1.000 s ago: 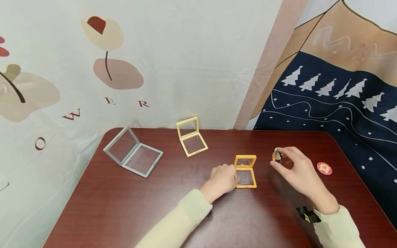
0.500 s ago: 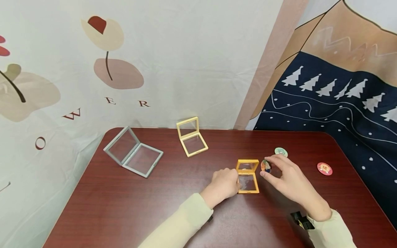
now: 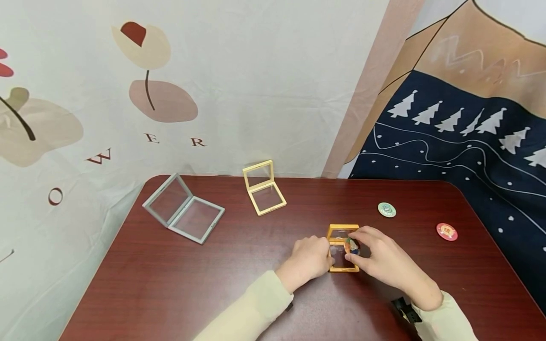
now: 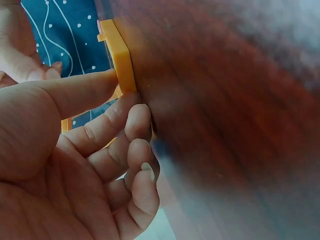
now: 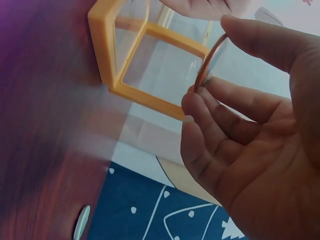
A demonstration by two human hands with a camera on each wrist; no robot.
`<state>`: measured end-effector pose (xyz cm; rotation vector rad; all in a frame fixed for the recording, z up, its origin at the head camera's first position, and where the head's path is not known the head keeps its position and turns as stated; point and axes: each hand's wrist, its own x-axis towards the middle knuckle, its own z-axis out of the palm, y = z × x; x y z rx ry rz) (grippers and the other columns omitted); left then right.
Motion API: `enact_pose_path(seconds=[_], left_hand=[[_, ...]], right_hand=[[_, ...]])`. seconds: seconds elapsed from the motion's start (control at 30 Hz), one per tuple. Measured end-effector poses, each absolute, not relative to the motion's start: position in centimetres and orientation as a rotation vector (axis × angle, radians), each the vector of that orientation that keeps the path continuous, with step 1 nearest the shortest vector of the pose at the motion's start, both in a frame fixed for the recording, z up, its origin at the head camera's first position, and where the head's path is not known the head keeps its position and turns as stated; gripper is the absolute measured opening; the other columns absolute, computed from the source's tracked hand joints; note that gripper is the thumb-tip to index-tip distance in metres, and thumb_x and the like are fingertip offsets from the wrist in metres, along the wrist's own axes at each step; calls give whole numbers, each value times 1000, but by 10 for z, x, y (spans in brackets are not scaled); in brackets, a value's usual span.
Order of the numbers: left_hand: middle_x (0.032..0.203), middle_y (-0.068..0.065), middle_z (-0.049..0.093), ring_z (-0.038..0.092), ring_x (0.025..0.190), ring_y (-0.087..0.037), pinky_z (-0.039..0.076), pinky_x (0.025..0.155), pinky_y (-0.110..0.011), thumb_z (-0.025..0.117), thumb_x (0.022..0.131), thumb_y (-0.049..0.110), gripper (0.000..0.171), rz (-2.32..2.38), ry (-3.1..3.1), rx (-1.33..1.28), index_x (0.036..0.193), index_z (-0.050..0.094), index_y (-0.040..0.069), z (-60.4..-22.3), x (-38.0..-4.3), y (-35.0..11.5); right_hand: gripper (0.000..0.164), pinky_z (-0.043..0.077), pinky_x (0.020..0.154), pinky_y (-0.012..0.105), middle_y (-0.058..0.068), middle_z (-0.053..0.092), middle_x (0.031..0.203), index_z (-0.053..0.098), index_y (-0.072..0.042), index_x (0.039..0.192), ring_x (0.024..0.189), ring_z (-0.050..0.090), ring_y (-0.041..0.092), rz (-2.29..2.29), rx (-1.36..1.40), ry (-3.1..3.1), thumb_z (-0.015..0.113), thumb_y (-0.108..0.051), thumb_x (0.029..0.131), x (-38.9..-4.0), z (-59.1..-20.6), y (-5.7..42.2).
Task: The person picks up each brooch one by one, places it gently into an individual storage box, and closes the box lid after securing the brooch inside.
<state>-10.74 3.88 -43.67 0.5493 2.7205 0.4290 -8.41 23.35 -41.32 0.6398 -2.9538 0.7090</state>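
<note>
An orange hinged display frame [image 3: 343, 270] with clear film panes stands unfolded at the middle right of the table in the head view. My left hand [image 3: 306, 257] pinches its left side. Thumb and index finger meet at the orange edge [image 4: 122, 57] in the left wrist view, the other fingers curled. Between the thumb and fingers of my right hand [image 3: 386, 258] is a thin round disc [image 3: 351, 246] with a colourful picture. This disc is tipped on edge over the frame's lower pane; its brown rim [image 5: 209, 62] shows side-on in the right wrist view.
Toward the back right lie a green round disc [image 3: 386, 210] and a red round disc [image 3: 446, 232]. A pale yellow frame [image 3: 267, 210] and a larger grey frame [image 3: 187, 237] stand unfolded at the back and left. Printed cloth hangs behind the table.
My right hand has carried the disc left and nearer to me, over the orange frame, revealing the green disc. The orange frame and my left hand have shifted slightly right and nearer.
</note>
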Motion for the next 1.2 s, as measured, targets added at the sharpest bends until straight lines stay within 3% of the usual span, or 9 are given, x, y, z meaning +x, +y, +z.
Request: enact_pose_path(seconds=[0.27,0.63,1.2], left_hand=[[69,8,62,62,66,-15,49,62,-36,77,96,36,34,417,2723,565,66,66,24,-436,-104,38],[61,5,51,49,56,-12,42,56,-33,72,99,30,42,415,2716,582,64,53,19,-435,-102,35],[65,4,55,51,59,-14,45,59,-35,70,101,29,38,387,2692,572,68,57,18,-431,-103,36]], right_hand=[[36,56,80,37,1,68,112,76,-7,113,94,61,13,662,734,-2961,90,-18,83,-83,-424,227],[35,56,82,38,3,68,109,75,-4,111,99,63,19,582,860,-2964,91,-11,81,-84,-438,224],[37,56,86,42,8,68,116,75,-2,116,104,65,22,560,844,-3039,89,-12,84,-84,-437,220]])
